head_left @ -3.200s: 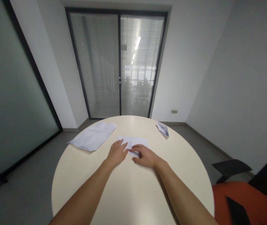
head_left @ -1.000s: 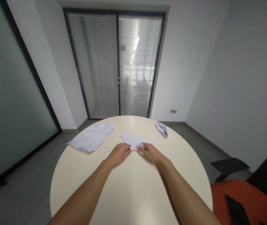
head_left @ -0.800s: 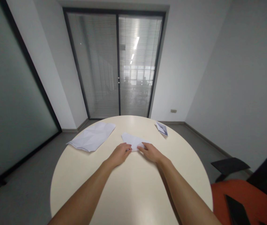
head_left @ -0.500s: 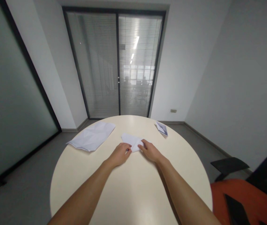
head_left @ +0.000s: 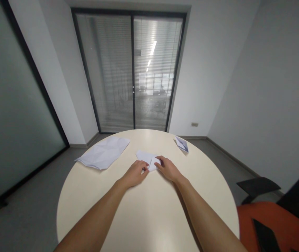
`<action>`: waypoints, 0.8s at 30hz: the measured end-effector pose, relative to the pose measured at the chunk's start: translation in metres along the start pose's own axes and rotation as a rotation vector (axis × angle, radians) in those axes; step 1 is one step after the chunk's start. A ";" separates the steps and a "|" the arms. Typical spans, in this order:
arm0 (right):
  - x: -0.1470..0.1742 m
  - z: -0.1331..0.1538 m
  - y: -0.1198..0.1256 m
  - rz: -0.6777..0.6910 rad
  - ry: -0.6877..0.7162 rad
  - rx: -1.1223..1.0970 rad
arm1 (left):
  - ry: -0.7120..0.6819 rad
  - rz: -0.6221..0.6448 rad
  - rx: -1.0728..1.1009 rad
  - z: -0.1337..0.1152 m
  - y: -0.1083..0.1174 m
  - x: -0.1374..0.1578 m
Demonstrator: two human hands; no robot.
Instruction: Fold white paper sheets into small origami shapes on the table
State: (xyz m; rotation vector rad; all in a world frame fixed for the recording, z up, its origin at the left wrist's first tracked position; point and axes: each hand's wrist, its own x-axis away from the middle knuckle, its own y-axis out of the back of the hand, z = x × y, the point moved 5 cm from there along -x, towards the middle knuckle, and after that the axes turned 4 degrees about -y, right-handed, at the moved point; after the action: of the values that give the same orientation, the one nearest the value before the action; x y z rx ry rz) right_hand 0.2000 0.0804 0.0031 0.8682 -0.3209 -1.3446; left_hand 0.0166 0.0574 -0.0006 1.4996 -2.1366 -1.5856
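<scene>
On the far half of the round table (head_left: 146,210) a folded white paper (head_left: 143,156) is laid. Its right side is held between thumb and fingers of the right hand (head_left: 169,169). Its near-left edge is touched by the left hand (head_left: 136,174) with thumb and fingertips close together; whether paper is pinched there cannot be told. A creased sheet (head_left: 105,151) is spread at the table's far left, a smaller folded piece (head_left: 182,144) at its far right

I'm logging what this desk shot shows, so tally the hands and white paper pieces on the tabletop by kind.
Paper pieces, layers uncounted: 3 (creased paper, handled paper, small folded paper)
Hands: 2 (left hand, right hand)
Total: 5
</scene>
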 end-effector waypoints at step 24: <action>0.004 0.004 -0.009 0.098 0.092 0.400 | -0.035 0.076 -0.089 0.005 -0.007 0.004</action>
State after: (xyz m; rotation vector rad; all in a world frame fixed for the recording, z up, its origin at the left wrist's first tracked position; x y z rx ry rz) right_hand 0.1919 0.0757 -0.0021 1.2266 -0.5654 -1.1622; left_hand 0.0160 0.0582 -0.0097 1.3579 -2.0840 -1.6692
